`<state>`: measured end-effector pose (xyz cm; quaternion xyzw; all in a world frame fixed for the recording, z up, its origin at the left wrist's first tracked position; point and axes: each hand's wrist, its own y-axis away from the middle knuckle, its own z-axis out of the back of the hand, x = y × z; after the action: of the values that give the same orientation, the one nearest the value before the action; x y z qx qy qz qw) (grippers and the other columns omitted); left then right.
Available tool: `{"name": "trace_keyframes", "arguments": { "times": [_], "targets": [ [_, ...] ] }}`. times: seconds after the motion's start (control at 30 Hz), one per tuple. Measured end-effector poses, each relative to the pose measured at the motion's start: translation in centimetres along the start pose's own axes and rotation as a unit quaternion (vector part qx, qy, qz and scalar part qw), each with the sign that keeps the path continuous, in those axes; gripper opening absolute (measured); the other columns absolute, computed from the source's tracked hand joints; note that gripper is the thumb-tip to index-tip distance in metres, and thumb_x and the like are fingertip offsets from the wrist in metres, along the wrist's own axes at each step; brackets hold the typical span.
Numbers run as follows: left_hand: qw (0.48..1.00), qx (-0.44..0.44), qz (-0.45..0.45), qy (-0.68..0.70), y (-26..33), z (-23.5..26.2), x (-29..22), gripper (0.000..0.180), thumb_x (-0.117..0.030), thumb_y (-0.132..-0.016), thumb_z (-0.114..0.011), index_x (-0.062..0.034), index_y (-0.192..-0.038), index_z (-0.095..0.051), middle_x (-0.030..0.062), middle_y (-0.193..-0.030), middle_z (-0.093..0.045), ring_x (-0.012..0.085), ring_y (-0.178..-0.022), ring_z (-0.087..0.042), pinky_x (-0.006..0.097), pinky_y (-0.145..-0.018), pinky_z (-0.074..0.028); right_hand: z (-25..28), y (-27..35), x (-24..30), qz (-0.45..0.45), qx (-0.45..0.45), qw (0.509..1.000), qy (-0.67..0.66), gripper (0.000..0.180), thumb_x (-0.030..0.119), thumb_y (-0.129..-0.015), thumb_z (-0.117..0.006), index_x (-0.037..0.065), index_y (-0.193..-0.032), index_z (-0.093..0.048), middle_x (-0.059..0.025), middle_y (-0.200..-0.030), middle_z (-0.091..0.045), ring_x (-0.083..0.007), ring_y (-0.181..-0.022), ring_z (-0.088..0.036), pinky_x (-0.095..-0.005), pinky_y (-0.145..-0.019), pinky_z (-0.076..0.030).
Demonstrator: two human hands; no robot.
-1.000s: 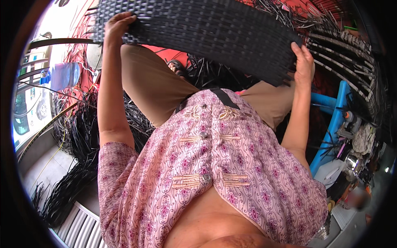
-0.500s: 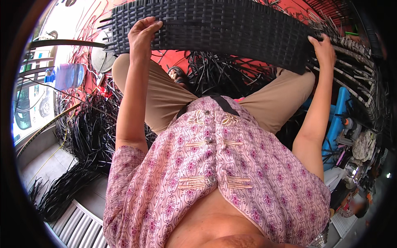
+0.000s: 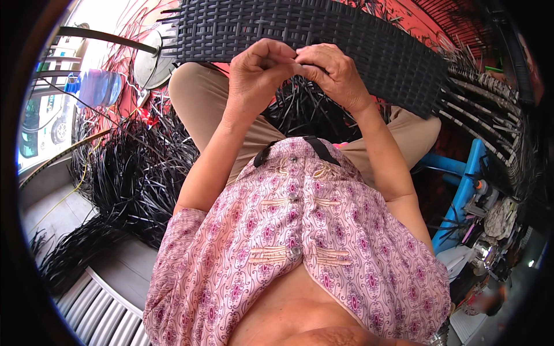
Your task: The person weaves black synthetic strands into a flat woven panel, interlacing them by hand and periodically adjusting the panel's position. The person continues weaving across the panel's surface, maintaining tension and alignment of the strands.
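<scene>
A black woven panel of flat plastic strips [image 3: 231,26] lies across my knees, sloping down to the right. In front of its near edge my left hand [image 3: 257,78] and my right hand [image 3: 336,74] meet, with thumbs and fingers pinched together. A tiny dark bit shows between the fingertips; its kind cannot be made out. The panel covers what lies behind it, and loose strip ends stick out at its left side.
Black strips [image 3: 133,167] lie heaped at my left, and more strips [image 3: 306,109] between my legs. A blue plastic stool [image 3: 461,202] and tools stand at the right. A clear blue water bottle [image 3: 101,88] is at the far left, near a slatted grey-white piece [image 3: 107,311].
Both hands have left the two ends of the panel and come together near its middle, fingers pinched. The panel sits slightly further right in view.
</scene>
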<state>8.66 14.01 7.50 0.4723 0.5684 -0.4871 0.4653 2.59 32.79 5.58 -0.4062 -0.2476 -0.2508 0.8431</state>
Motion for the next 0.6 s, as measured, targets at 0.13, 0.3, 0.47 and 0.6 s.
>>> {"name": "trace_keyframes", "arguments": {
  "times": [0.13,0.3,0.47,0.6],
  "targets": [
    [0.998,-0.018,0.045,0.038,-0.3,0.0,0.8,0.020,0.003,-0.081,-0.079,-0.0004,-0.098,-0.069,0.0032,-0.087,-0.071,0.0073,-0.079,-0.067,0.021,-0.071,-0.054,0.2,1.1,-0.2,-0.044,0.018,0.999,0.013,0.017,0.019,-0.090,-0.075,0.005,-0.098,-0.073,-0.0065,-0.092,-0.073,-0.0248,-0.089,-0.069,-0.0338,-0.085,-0.050],
    [0.995,-0.012,0.087,0.048,-2.4,-0.1,3.3,0.019,-0.003,-0.084,-0.079,-0.0050,-0.100,-0.069,0.0006,-0.089,-0.072,0.0063,-0.079,-0.065,0.019,-0.067,-0.048,-1.0,1.9,-0.7,-0.183,-0.056,0.980,-0.060,0.014,0.017,-0.089,-0.077,0.003,-0.093,-0.074,-0.0077,-0.083,-0.073,-0.0179,-0.077,-0.070,-0.0304,-0.071,-0.053],
    [0.990,-0.070,0.093,-0.076,-4.8,-0.5,4.5,0.013,-0.011,-0.088,-0.076,-0.0041,-0.098,-0.071,0.0016,-0.086,-0.073,0.0096,-0.075,-0.067,0.025,-0.069,-0.053,-1.7,1.9,-0.9,-0.274,-0.138,0.949,-0.073,0.011,0.013,-0.090,-0.075,0.002,-0.088,-0.075,-0.0059,-0.070,-0.071,-0.0113,-0.064,-0.068,-0.0272,-0.061,-0.053],
    [0.926,-0.118,-0.076,-0.350,-6.4,-0.3,7.8,0.018,-0.016,-0.085,-0.075,-0.0059,-0.099,-0.071,0.0097,-0.090,-0.074,0.0235,-0.078,-0.072,0.036,-0.071,-0.055,-2.5,2.0,-1.7,-0.288,-0.181,0.938,-0.073,0.013,0.014,-0.090,-0.075,0.002,-0.085,-0.074,-0.0042,-0.066,-0.069,-0.0093,-0.060,-0.065,-0.0265,-0.059,-0.052]
  ]
}}
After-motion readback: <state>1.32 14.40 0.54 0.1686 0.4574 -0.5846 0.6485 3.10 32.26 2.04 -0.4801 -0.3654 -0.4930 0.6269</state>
